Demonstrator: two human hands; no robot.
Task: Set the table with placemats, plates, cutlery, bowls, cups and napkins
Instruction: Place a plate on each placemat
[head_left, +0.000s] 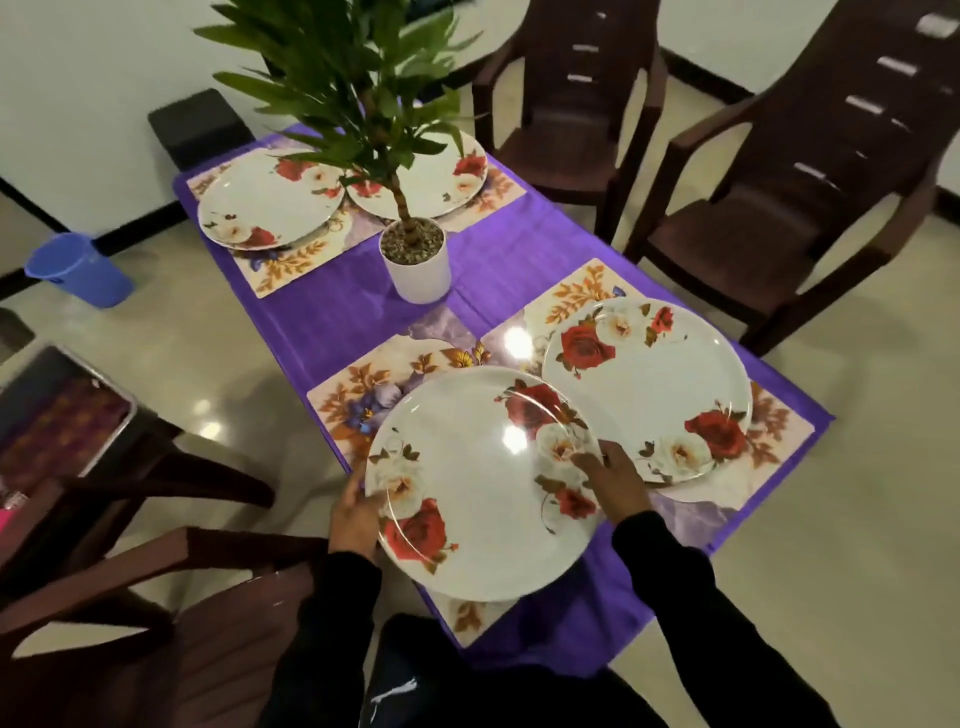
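Both hands hold one floral plate (480, 486) over the near-left placemat (363, 400), at about 6 o'clock on the tabletop (332, 322), which is covered in purple cloth. The left hand (356, 514) has its grip closed on the plate's rim at the plate's 8 o'clock — the thumb lies on top and the fingers are hidden underneath. The right hand (615, 480) meets the rim at 3 o'clock, fingers laid along the edge over the rose print; whether they curl under it I cannot tell. The plate sits tilted, and its near edge overhangs the placemat.

Just beside it, at 4 o'clock on the tabletop, a second floral plate (649, 389) rests flat on the near-right placemat (779, 431). At the far end, around 11 and 12 o'clock, two more plates lie on their own mats: the far-left plate (270, 200) and the far-right plate (441, 182), the latter partly screened by leaves. A potted plant (415, 260) in a white pot stands mid-tabletop.

Brown plastic chairs (769, 208) stand at 2 o'clock, and a blue bucket (78, 270) sits on the floor at 9 o'clock.
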